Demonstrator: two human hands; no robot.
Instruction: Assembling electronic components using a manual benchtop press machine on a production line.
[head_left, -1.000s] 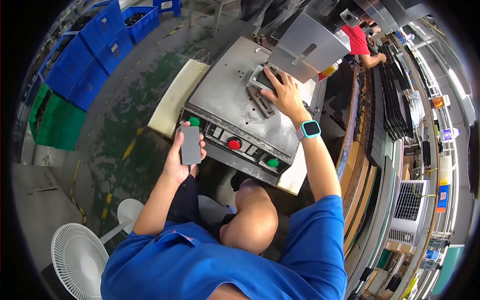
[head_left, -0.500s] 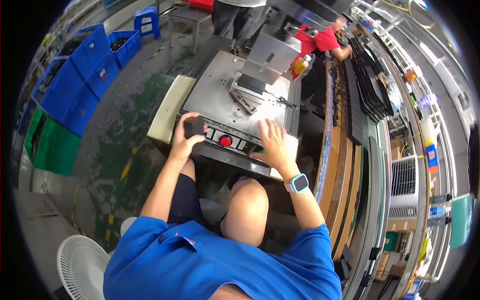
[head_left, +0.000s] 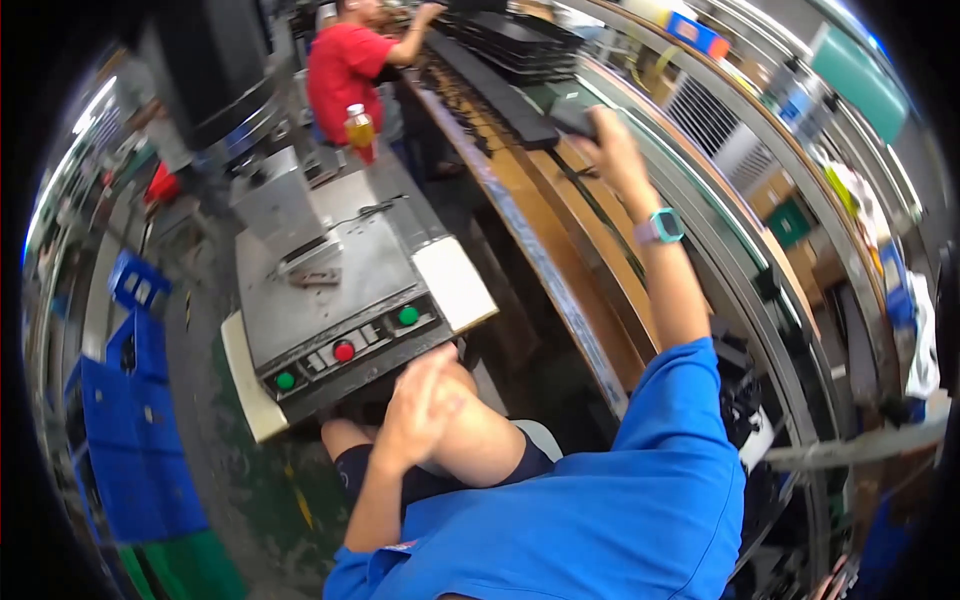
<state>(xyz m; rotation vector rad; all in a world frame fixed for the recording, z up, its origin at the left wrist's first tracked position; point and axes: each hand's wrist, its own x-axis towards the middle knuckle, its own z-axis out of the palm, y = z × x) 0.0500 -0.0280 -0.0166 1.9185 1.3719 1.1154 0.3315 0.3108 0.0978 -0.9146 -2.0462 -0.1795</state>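
Observation:
My right hand [head_left: 612, 150] reaches far forward to the right, over the wooden-edged conveyor line [head_left: 570, 215]. Its fingers close on a small black block-like part [head_left: 573, 115], blurred, so its exact kind does not show. Above my knee, beside the front of the machine, my left hand [head_left: 420, 408] hangs with fingers stretched, holding nothing I can see. The bench machine [head_left: 345, 270] has a metal top, with a red button [head_left: 344, 351] and green buttons [head_left: 409, 315] on its front panel. A small metal fixture [head_left: 315, 276] sits on that top beneath a metal block [head_left: 280, 200].
Black trays [head_left: 510, 45] are stacked along the line. A co-worker in a red top [head_left: 345, 75] stands at its far end. Behind the machine is a bottle of yellow liquid [head_left: 359, 128]. Blue crates [head_left: 130, 430] stand at the left.
The view has turned right. The black part was in my left hand and is now in my right, which has swung from the machine to the line. My left hand has drawn back toward my knee.

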